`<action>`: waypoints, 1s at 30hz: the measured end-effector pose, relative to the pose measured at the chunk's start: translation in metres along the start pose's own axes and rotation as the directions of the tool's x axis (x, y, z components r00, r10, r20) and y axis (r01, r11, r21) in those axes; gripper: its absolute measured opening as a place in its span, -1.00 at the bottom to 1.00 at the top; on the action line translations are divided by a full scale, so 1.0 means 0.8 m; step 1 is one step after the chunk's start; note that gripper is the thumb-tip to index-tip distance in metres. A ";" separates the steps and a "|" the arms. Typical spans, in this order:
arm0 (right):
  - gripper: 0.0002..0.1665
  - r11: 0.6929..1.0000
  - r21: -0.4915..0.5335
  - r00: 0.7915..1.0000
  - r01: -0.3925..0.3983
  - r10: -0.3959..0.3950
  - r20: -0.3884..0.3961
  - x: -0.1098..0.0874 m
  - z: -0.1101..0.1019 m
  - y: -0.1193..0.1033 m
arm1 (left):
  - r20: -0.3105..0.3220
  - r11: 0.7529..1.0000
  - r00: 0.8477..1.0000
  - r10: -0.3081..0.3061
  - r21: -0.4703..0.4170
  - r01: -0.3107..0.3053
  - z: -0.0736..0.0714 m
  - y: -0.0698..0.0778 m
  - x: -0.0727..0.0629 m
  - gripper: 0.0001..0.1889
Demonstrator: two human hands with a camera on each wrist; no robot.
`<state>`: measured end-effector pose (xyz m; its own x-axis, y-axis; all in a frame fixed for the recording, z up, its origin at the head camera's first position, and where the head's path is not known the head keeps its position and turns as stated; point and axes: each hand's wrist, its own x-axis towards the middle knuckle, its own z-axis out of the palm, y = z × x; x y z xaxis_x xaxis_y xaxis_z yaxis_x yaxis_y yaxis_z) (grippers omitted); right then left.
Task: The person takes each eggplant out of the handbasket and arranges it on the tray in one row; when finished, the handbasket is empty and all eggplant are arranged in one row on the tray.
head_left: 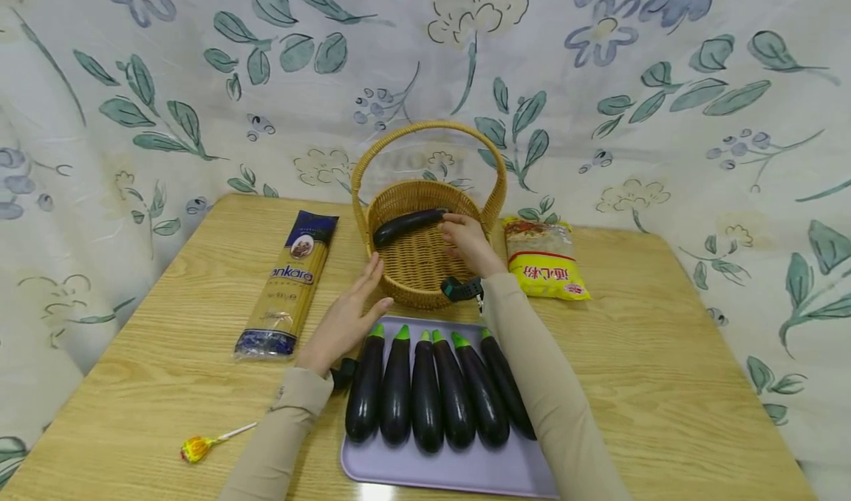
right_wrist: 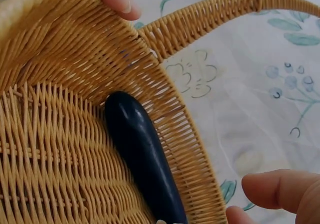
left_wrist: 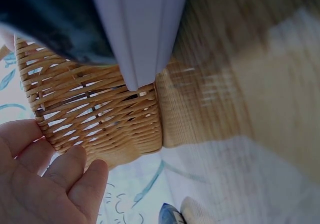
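A dark purple eggplant (head_left: 410,225) lies against the back wall inside a round wicker basket (head_left: 425,294). My right hand (head_left: 468,241) reaches into the basket and pinches the eggplant's stem end, which the fingers cover. Mostly straight, the fingers of my left hand (head_left: 349,316) touch the basket's near left side. The left wrist view shows those fingertips (left_wrist: 36,129) at the woven wall. On a lilac tray (head_left: 399,470) in front of the basket, several more eggplants (head_left: 426,397) lie side by side, green ends toward it; the right sleeve hides part of the rightmost one.
A blue-and-clear pasta packet (head_left: 286,287) lies left of the basket, and a yellow noodle bag (head_left: 541,261) lies to its right. Near the left sleeve is a wrapped lollipop (head_left: 197,448). The basket's tall handle (head_left: 428,125) arches over its opening. Behind the wooden table hangs a floral curtain (head_left: 412,58).
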<state>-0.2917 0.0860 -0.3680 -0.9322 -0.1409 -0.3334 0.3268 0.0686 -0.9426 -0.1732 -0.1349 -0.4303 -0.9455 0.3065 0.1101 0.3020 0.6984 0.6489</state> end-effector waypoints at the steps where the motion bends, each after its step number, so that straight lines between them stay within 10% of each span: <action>1: -0.41 1.000 -0.004 1.000 -0.004 0.004 -0.001 0.001 0.001 -0.001 | -0.002 1.000 1.000 -0.001 0.001 0.001 0.000 0.000 0.000 -0.26; 30: -0.40 0.996 0.020 0.996 -0.083 0.083 0.028 0.030 0.020 0.003 | -0.016 1.000 1.000 -0.011 -0.004 0.011 0.000 -0.001 -0.001 -0.26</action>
<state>-0.3110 0.0668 -0.3782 -0.8973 -0.1622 -0.4106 0.4063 0.0605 -0.9118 -0.1725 -0.1356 -0.4313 -0.9506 0.2884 0.1144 0.2907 0.6989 0.6535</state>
